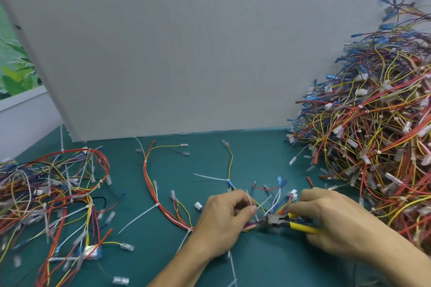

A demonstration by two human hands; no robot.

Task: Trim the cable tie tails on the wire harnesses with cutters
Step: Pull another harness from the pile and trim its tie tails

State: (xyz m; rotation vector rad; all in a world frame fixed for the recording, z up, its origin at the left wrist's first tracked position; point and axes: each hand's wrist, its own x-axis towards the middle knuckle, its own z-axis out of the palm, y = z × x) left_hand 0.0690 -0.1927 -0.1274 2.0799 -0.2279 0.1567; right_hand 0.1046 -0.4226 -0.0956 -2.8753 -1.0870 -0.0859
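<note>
A wire harness [161, 202] of red, yellow and blue wires lies spread on the green table in front of me. My left hand [224, 219] pinches the bundle and a white cable tie tail [250, 201] near its middle. My right hand [326, 219] grips yellow-handled cutters [282, 220], whose dark jaws sit at the bundle right beside my left fingertips. Other long white tie tails [137, 218] stick out along the same harness.
A tall heap of harnesses [373, 123] fills the right side. A smaller pile [53, 198] lies at the left. A grey board [186, 53] stands upright behind the green table [203, 161]. Loose tie pieces [232, 268] lie near the front edge.
</note>
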